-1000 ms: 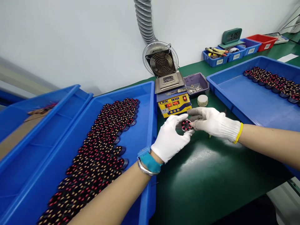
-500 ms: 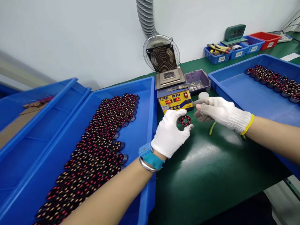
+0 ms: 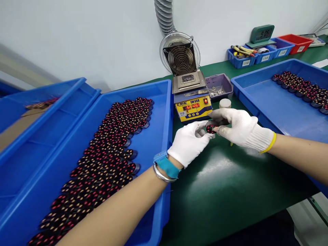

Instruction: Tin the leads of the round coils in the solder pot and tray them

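Note:
Above the green bench, my gloved left hand [image 3: 191, 141] pinches the edge of a small motor stator [image 3: 211, 127], a black ring with red windings. My gloved right hand [image 3: 237, 128] grips the same stator from the other side, so both sets of fingers partly cover it. Just behind the hands stands a yellow-fronted solder pot [image 3: 194, 111] with lit red digits. Next to my right fingers is a small white-lidded jar [image 3: 225, 103]. A green handle tip [image 3: 231, 144] shows below the right glove; the rest of that tool is hidden.
On the left, a blue tray [image 3: 156, 136] holds many stators in rows. Another blue tray [image 3: 258, 92] with stators lies right. A fan [image 3: 182, 59] with a grey duct [image 3: 164, 17] rises behind the pot. A purple bin [image 3: 227, 82] and small tool boxes [image 3: 241, 61] line the back.
My right hand has moved left and closed on the stator, which my left hand held alone before. The stator has shifted slightly right and tilted. The view has shifted slightly.

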Tool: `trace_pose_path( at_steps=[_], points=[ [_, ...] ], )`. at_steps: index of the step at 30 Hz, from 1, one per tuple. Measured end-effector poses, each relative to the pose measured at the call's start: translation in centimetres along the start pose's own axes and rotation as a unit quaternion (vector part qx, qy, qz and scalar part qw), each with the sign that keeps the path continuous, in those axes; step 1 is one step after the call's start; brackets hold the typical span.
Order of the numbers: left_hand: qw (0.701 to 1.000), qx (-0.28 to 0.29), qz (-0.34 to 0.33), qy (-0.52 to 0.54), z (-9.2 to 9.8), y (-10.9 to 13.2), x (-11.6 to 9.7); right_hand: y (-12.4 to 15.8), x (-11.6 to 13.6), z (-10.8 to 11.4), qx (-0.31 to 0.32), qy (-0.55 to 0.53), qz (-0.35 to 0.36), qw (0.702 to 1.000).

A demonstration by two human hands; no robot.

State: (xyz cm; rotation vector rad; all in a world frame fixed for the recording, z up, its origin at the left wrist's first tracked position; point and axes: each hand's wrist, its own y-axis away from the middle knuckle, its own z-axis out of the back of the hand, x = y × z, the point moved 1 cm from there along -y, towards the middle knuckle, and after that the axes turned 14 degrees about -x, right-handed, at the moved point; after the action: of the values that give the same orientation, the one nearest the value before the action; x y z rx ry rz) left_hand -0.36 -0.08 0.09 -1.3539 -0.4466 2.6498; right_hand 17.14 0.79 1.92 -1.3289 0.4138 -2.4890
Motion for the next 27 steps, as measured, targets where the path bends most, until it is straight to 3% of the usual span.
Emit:
trace_pose_path(
  at_steps=[3,8,13,17,20,22,25,27],
  points=[
    [0.999,0.028,0.043,-0.017,0.3,-0.3,-0.4,0.3,0.3,0.2,-0.001,0.062,0.024,0.998],
    [0.994,0.101,0.028,-0.016,1.0,-0.4,-1.1,0.2,0.4,0.2,-0.019,0.059,0.026,0.998],
    [0.998,0.026,0.049,-0.029,1.0,-0.2,-1.0,0.0,0.3,0.0,-0.018,-0.021,-0.013,1.000],
    [0.996,0.081,0.038,-0.018,0.5,0.1,-0.9,0.2,0.5,-0.1,-0.011,-0.016,-0.015,1.000],
    [0.990,0.103,0.076,0.061,0.6,0.3,-1.2,-0.1,0.5,0.1,-0.012,-0.006,-0.028,1.000],
    [0.982,0.074,0.117,0.130,0.9,0.3,-1.3,-0.4,0.4,0.2,-0.019,-0.033,-0.063,0.997],
    [0.964,-0.017,0.149,0.220,1.4,-0.2,-1.1,-0.8,0.2,0.3,-0.020,-0.098,-0.128,0.987],
    [0.955,-0.029,0.160,0.250,1.5,-0.6,-0.8,-0.9,0.2,0.2,-0.016,-0.127,-0.156,0.979]
  ],
)
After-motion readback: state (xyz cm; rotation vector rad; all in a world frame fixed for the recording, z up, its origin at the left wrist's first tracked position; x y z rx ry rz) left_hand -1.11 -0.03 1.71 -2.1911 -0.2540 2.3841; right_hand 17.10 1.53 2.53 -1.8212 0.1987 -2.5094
